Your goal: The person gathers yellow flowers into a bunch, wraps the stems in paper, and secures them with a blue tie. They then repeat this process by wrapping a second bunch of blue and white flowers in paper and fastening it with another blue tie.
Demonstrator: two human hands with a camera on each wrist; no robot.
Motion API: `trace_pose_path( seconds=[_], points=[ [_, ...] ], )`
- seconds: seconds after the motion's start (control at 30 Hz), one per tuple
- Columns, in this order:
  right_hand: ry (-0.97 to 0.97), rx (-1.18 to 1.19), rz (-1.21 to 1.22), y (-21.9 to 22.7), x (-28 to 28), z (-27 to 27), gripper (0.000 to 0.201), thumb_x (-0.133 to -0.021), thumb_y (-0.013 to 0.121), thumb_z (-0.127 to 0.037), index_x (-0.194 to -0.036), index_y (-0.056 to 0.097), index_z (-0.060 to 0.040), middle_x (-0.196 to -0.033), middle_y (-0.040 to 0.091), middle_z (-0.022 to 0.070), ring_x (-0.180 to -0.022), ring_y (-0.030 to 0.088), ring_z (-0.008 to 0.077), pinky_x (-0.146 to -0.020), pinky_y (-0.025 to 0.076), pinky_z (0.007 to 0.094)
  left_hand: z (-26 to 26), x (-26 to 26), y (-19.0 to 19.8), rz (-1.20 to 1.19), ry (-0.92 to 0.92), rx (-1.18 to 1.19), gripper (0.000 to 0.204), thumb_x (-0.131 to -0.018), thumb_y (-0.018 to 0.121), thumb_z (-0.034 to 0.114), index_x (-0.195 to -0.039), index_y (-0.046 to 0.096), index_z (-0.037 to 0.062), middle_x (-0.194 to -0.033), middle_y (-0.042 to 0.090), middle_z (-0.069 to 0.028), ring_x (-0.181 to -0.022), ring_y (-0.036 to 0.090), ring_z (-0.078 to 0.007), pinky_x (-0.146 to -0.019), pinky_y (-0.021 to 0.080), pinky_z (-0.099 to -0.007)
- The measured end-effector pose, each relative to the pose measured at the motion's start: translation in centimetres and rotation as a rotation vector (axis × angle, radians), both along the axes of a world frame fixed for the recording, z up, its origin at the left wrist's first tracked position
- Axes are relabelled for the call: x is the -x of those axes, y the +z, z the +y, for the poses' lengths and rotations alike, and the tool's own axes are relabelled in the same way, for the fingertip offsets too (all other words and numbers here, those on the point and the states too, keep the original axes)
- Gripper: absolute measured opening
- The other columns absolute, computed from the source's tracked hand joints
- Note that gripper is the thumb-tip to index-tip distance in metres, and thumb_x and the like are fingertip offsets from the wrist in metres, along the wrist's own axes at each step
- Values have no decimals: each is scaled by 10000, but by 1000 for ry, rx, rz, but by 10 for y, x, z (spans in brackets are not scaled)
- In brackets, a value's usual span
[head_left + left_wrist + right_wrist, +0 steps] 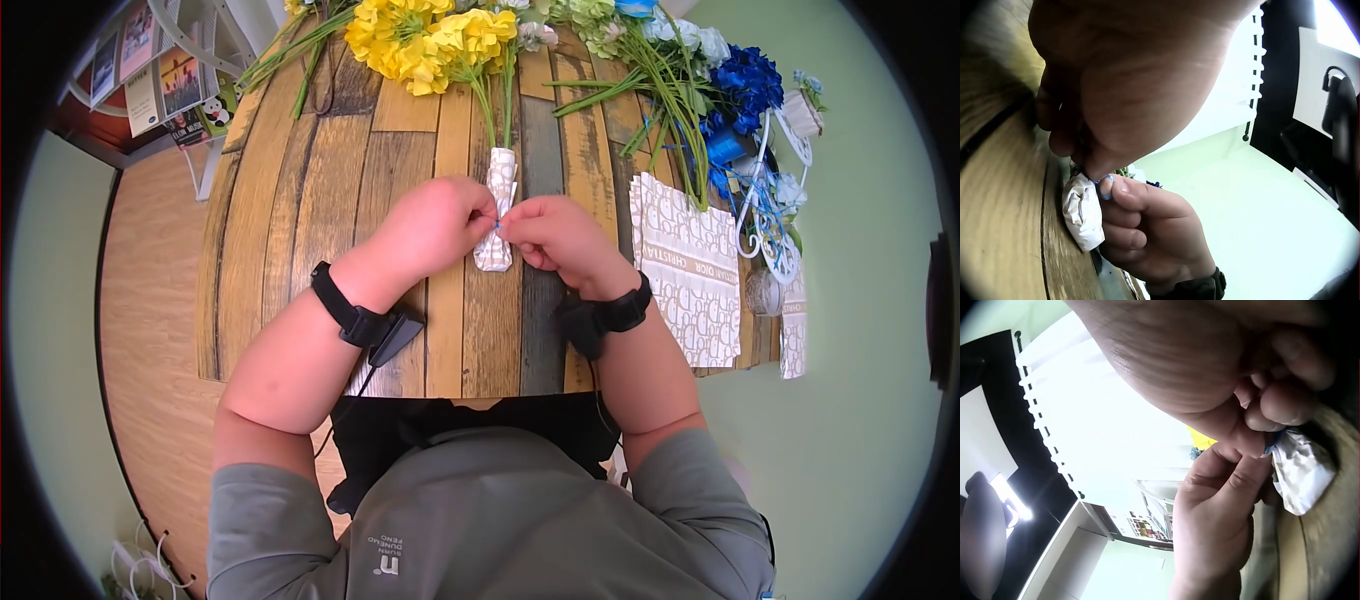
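Pinching thin blue tie [1107, 197] with left hand [435, 225] and right hand [562, 240], fingertips close together. Just between both hands, at about equal nearness: patterned paper wrap [494, 257] around flower stems [487, 112], lying on wood-plank table [400, 165], with long axis pointing away from the body, crosswise to the line from hand to hand. Farther along this axis, yellow hydrangea blooms [430, 45]; to the right of right hand, Dior-printed paper sheets [690, 290].

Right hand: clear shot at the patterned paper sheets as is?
Probably yes: the paper sheets lie beside the right wrist, nothing standing between. But the right hand is holding a blue tie, likely to be released first, and green stems overlap the sheets' far edge.
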State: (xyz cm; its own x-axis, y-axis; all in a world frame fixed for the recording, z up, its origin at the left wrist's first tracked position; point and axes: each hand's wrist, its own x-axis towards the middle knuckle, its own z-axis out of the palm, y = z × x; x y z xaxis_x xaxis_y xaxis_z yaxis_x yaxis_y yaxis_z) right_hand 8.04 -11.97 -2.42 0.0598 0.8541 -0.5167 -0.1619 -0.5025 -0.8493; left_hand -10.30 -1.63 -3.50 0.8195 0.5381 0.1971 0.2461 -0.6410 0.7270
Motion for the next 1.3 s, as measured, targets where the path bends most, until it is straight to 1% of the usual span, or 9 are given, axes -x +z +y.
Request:
trace_pose_path(
  seconds=[0.13,0.2,0.23,0.3,0.4,0.53,0.83,1.17,1.3],
  points=[
    [-4,22,38,3,-4,1,95,-871,714,-108,-856,681,-20,-626,547,-26,-515,487,71,-447,322,220,-4,2,9,-134,122,-45,110,-808,718,59,-911,686,39,-863,651,-148,-775,647,-344,-706,528,-397],
    [-1,14,84,3,-6,2,99,-901,690,-108,-860,669,-20,-641,543,-31,-504,460,54,-438,309,210,-4,4,18,-222,259,-263,130,-801,735,55,-920,683,48,-877,630,-144,-751,639,-335,-686,525,-396],
    [-4,11,87,3,-6,2,99,-901,690,-108,-860,669,-20,-641,543,-31,-504,460,54,-438,309,210,-6,4,21,-221,255,-265,130,-801,735,55,-920,683,48,-877,630,-144,-751,639,-335,-686,525,-396],
    [-8,7,120,3,-7,2,95,-878,704,-115,-839,675,-33,-625,531,-32,-511,471,66,-440,305,217,-14,6,25,-153,245,-49,119,-805,750,90,-897,686,52,-850,644,-141,-755,647,-329,-676,521,-399],
    [-49,2,124,5,-5,2,89,-877,690,-105,-833,673,-29,-636,535,-27,-517,468,66,-442,307,217,-22,1,14,1,126,-13,127,-801,765,126,-865,688,47,-810,650,-141,-750,653,-324,-672,521,-402],
    [-22,-10,133,2,-4,2,87,-872,678,-99,-834,670,-22,-652,542,-22,-522,465,66,-444,309,219,-32,-5,19,81,176,-1,193,-794,789,190,-809,674,35,-783,652,-136,-742,658,-327,-662,525,-413],
    [-65,-25,163,-3,0,2,91,-867,664,-89,-804,655,-23,-641,529,-25,-521,452,59,-443,298,224,-37,-6,19,93,220,-300,154,-806,744,185,-811,685,43,-813,670,-145,-766,665,-352,-674,540,-452],
    [-101,-46,214,-1,3,-1,123,-872,652,-75,-761,627,-29,-636,527,-7,-508,453,80,-434,305,242,-37,-9,12,114,223,-315,118,-790,726,149,-808,689,38,-819,673,-151,-771,665,-356,-692,545,-452],
    [-64,-57,151,-7,0,0,145,-888,640,-109,-764,629,-34,-643,564,2,-501,506,87,-425,347,246,-29,-7,6,50,184,-188,99,-800,718,127,-834,693,38,-797,663,-153,-729,661,-340,-653,531,-419]
  ],
)
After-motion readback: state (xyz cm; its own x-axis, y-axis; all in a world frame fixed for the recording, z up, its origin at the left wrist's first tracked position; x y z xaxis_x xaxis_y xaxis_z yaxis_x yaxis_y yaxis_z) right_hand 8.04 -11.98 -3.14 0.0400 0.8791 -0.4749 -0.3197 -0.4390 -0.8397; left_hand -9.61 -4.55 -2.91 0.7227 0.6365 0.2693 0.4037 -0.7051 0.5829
